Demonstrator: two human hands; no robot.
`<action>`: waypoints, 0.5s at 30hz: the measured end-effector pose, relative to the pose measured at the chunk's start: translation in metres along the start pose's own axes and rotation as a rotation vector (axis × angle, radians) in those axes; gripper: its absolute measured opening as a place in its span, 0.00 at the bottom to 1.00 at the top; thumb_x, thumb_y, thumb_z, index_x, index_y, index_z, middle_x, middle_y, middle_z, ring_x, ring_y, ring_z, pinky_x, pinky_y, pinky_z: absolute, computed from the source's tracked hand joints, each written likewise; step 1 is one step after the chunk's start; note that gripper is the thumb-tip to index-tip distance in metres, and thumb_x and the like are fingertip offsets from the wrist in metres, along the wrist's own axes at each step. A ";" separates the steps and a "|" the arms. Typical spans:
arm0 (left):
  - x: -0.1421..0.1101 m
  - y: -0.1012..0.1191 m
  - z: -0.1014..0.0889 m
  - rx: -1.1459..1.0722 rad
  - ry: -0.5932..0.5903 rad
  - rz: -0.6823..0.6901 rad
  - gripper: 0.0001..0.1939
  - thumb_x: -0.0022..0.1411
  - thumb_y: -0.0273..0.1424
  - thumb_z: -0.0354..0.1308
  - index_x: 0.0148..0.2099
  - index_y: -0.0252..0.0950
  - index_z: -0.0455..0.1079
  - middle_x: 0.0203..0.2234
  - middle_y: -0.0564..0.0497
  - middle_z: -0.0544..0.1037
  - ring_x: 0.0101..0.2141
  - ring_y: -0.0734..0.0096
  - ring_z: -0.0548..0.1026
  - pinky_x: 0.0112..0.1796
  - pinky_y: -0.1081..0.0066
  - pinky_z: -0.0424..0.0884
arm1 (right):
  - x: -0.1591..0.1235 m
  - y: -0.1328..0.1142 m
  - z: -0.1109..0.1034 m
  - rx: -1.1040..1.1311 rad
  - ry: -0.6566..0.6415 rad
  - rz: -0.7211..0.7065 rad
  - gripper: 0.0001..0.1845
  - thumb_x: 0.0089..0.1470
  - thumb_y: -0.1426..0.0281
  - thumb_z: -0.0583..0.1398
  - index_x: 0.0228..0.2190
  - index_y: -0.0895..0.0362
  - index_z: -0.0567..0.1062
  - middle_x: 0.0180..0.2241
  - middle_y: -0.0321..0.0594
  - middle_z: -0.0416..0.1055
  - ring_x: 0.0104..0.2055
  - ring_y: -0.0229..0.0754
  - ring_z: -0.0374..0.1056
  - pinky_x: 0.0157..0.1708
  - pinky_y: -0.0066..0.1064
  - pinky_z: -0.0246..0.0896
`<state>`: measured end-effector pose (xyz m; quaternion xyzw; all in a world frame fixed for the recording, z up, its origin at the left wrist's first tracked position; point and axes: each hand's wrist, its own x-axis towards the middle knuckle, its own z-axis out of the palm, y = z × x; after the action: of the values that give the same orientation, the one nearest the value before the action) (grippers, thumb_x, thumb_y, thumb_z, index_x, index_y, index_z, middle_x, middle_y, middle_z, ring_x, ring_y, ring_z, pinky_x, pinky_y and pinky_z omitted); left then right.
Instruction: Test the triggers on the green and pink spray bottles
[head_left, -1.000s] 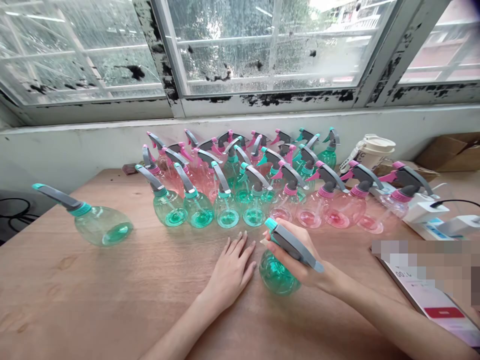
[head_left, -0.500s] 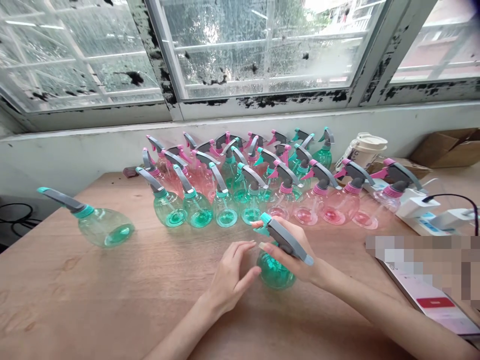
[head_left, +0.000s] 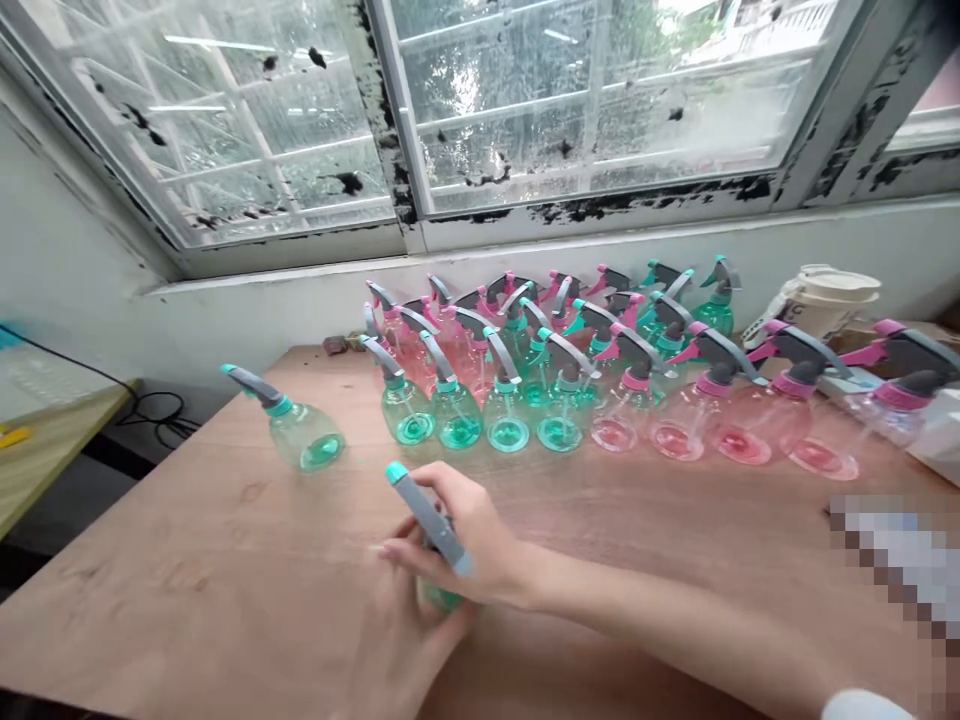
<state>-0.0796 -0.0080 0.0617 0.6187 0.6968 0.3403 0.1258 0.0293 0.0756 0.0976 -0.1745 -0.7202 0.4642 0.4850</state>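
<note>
A green spray bottle (head_left: 427, 512) with a grey trigger head and teal nozzle is held low over the front of the table. The fingers of my right hand (head_left: 484, 535) are wrapped round its neck, just under the spray head. Around the bottle's body curls my left hand (head_left: 401, 630), smeared by motion and partly covered by the right. Most of the green body is hidden between the two hands. One more green spray bottle (head_left: 306, 438) rests alone to the left, tilted, its nozzle pointing left.
Several green spray bottles (head_left: 459, 418) and pink spray bottles (head_left: 742, 428) stand in rows near the wall under the window. A white paper cup (head_left: 829, 295) is behind them at right. A blurred-out flat device (head_left: 900, 560) lies at the right of the wooden table (head_left: 225, 560).
The view has turned left. Both hands and the held spray bottle have shifted left, closer to the lone bottle. My left hand, previously beside the bottle with fingers stretched, has closed round its body.
</note>
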 end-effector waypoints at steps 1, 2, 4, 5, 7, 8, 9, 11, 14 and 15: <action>-0.003 -0.009 -0.009 0.015 0.026 -0.043 0.31 0.53 0.37 0.61 0.59 0.45 0.61 0.44 0.48 0.76 0.44 0.49 0.77 0.37 0.57 0.77 | 0.008 0.004 0.012 -0.023 -0.007 -0.002 0.29 0.49 0.52 0.66 0.44 0.56 0.66 0.33 0.39 0.75 0.33 0.43 0.75 0.39 0.35 0.71; -0.004 -0.018 -0.018 0.030 0.055 -0.094 0.30 0.53 0.38 0.60 0.59 0.45 0.61 0.43 0.47 0.77 0.42 0.48 0.78 0.34 0.57 0.77 | 0.015 0.007 0.024 -0.064 -0.003 -0.006 0.30 0.49 0.51 0.66 0.45 0.57 0.66 0.36 0.43 0.76 0.37 0.44 0.75 0.42 0.36 0.70; -0.002 -0.034 -0.035 0.061 0.099 -0.201 0.30 0.54 0.41 0.60 0.58 0.42 0.61 0.43 0.45 0.77 0.41 0.47 0.79 0.33 0.56 0.76 | 0.028 0.015 0.041 -0.114 -0.015 -0.035 0.36 0.46 0.51 0.67 0.51 0.57 0.65 0.47 0.50 0.74 0.49 0.49 0.72 0.51 0.39 0.67; 0.002 -0.041 -0.043 0.079 0.105 -0.261 0.29 0.53 0.42 0.60 0.57 0.41 0.61 0.45 0.45 0.77 0.42 0.46 0.78 0.34 0.56 0.76 | 0.032 0.019 0.047 -0.136 -0.032 -0.047 0.41 0.45 0.51 0.68 0.54 0.57 0.63 0.53 0.53 0.70 0.56 0.51 0.67 0.56 0.42 0.63; 0.014 -0.053 -0.056 0.088 0.101 -0.303 0.30 0.52 0.47 0.60 0.54 0.39 0.62 0.47 0.43 0.76 0.45 0.45 0.77 0.38 0.55 0.75 | 0.036 0.025 0.051 -0.174 -0.084 -0.043 0.49 0.44 0.51 0.68 0.60 0.58 0.57 0.62 0.56 0.60 0.66 0.53 0.53 0.63 0.46 0.53; 0.022 -0.058 -0.061 0.083 0.103 -0.302 0.31 0.53 0.50 0.59 0.54 0.38 0.62 0.47 0.42 0.75 0.46 0.45 0.76 0.39 0.54 0.75 | 0.036 0.028 0.049 -0.197 -0.108 -0.025 0.52 0.44 0.51 0.68 0.62 0.58 0.55 0.64 0.57 0.56 0.68 0.54 0.48 0.64 0.48 0.50; 0.031 -0.061 -0.065 0.102 0.137 -0.282 0.34 0.52 0.53 0.58 0.54 0.37 0.63 0.47 0.41 0.75 0.46 0.45 0.76 0.39 0.54 0.74 | 0.034 0.031 0.045 -0.219 -0.127 0.000 0.52 0.45 0.51 0.68 0.63 0.60 0.54 0.65 0.59 0.53 0.69 0.55 0.46 0.65 0.50 0.48; 0.051 -0.066 -0.070 0.234 0.266 -0.169 0.37 0.51 0.58 0.57 0.52 0.34 0.64 0.47 0.38 0.74 0.49 0.42 0.72 0.45 0.50 0.71 | 0.026 0.035 0.031 -0.264 -0.149 0.050 0.49 0.48 0.52 0.66 0.62 0.61 0.56 0.65 0.60 0.52 0.69 0.55 0.45 0.65 0.51 0.46; 0.080 -0.071 -0.072 0.475 0.361 -0.023 0.37 0.55 0.59 0.54 0.50 0.30 0.68 0.47 0.34 0.72 0.51 0.43 0.68 0.52 0.50 0.64 | 0.006 0.037 0.001 -0.336 -0.147 0.122 0.42 0.51 0.52 0.65 0.59 0.59 0.61 0.64 0.59 0.54 0.67 0.55 0.50 0.64 0.52 0.49; 0.088 -0.072 -0.072 0.545 0.369 -0.007 0.36 0.56 0.58 0.53 0.49 0.28 0.69 0.46 0.34 0.72 0.50 0.43 0.67 0.52 0.51 0.64 | -0.003 0.037 -0.010 -0.364 -0.152 0.142 0.38 0.52 0.53 0.64 0.58 0.58 0.62 0.64 0.57 0.55 0.67 0.54 0.52 0.63 0.52 0.50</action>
<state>-0.1959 0.0527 0.0912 0.5552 0.7754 0.2471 -0.1716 0.0320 0.0975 0.0663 -0.2740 -0.8125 0.3713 0.3561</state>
